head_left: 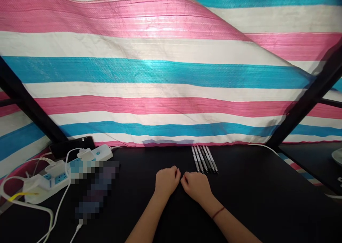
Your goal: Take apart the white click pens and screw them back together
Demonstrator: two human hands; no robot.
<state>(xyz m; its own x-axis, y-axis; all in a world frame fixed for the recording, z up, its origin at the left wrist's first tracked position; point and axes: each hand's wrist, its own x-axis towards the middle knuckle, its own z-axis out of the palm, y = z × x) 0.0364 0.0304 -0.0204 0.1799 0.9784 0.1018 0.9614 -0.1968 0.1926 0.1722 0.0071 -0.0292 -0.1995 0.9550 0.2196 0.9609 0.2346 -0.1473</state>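
My left hand rests on the black table, curled into a loose fist with nothing visible in it. Just to its right, my right hand is also closed in a fist, a thin dark red band round its wrist. The knuckles of the two hands nearly meet. Beyond my right hand, a row of several white and grey pens lies side by side near the table's back edge; neither hand touches them.
On the left lie a white power strip with plugs and white cables, a dark phone behind it, and a pixelated device with a cable. Striped sheeting hangs behind, between black posts.
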